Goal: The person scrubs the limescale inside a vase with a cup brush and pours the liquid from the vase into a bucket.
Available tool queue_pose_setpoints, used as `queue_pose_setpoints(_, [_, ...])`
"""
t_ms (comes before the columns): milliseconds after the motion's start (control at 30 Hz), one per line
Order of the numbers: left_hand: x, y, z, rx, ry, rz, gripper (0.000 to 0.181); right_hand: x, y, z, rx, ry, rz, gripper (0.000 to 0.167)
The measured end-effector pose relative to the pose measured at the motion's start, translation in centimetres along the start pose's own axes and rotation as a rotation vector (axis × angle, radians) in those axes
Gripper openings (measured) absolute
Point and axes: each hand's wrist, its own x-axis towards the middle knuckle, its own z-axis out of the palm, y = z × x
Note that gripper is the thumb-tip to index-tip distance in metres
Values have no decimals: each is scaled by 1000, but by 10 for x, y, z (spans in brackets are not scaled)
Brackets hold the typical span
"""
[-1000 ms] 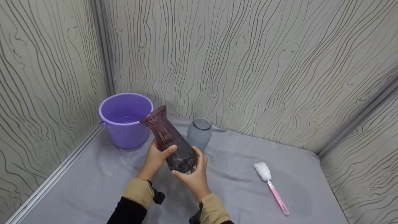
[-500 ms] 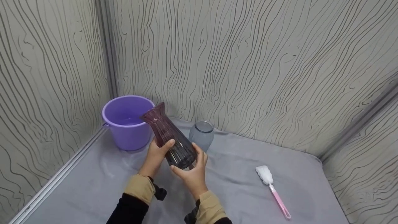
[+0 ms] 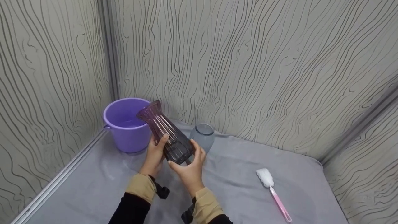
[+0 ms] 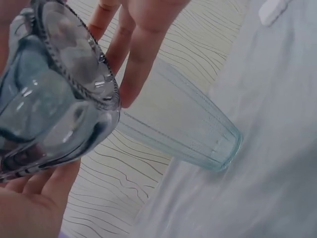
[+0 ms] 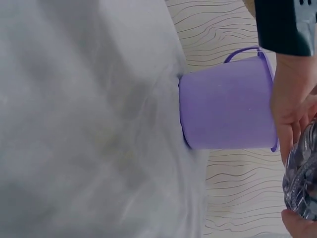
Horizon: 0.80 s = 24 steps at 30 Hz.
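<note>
A ribbed glass vase, purple at its flared mouth and grey toward the base, is held tilted above the table in the head view. Its mouth leans left, overlapping the purple bucket's rim from this angle. My left hand grips the side of the body, thumb on top. Around the base curl the fingers and thumb of my right hand. The left wrist view shows the vase's thick glass base close up. Behind the right hand, a pale blue glass vase stands upright, partly hidden.
On the right of the grey cloth lies a cleaning brush with a white head and pink handle. Patterned panels close off the back and sides. The bucket stands in the back left corner.
The held vase has risen slightly and shifted a little left, both hands moving with it. The bucket, blue vase and brush appear slightly lower as the head view shifts.
</note>
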Motion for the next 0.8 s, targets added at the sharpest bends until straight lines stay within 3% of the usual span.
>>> queue_pose_setpoints(167, [2, -1, 0, -30, 16, 16, 65, 3, -2, 3, 20, 9, -35, 98])
queue_pose_setpoints(333, [4, -2, -1, -57, 17, 42, 58, 6, -3, 4, -24, -6, -55, 95])
queue_pose_setpoints(533, [7, -1, 0, -133, 24, 59, 59, 13, -9, 2, -49, -38, -81, 92])
queue_pose_setpoints(800, [8, -2, 1, -160, 21, 66, 60, 20, -17, 0, -80, -84, -127, 92])
